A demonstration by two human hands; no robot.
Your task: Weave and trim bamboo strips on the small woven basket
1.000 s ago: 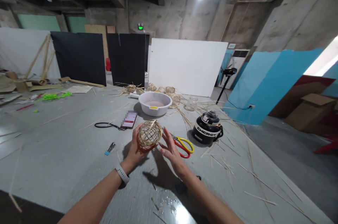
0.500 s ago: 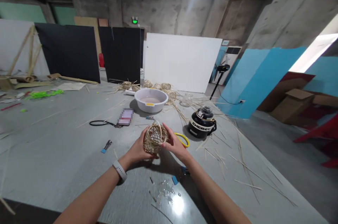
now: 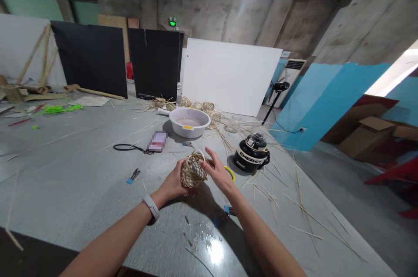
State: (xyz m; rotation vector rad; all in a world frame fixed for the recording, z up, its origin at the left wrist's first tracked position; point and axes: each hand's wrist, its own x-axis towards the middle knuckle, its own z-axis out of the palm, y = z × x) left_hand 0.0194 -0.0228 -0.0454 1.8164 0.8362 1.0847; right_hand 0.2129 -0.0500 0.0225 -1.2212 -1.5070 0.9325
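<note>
A small openwork basket (image 3: 193,172) of woven bamboo strips is held above the grey table (image 3: 98,207), with its open mouth tilted up. My left hand (image 3: 173,183) is wrapped round its left side and underside. At the right rim is my right hand (image 3: 218,171), its fingers partly raised and its thumb side against the weave; a thin strip curves up at the rim. Partly hidden behind my right hand lies a yellow ring-shaped handle (image 3: 230,173).
Beyond the basket stands a white basin (image 3: 190,123) of water, with woven balls (image 3: 208,106) behind it. A black jug (image 3: 251,154) is at the right among loose strips. A phone (image 3: 157,141) and metal clips (image 3: 133,176) lie left; small wet patches glisten in front.
My right hand has lifted its fingers and moved over the basket's right rim. The view has shifted slightly. My left hand still grips the basket.
</note>
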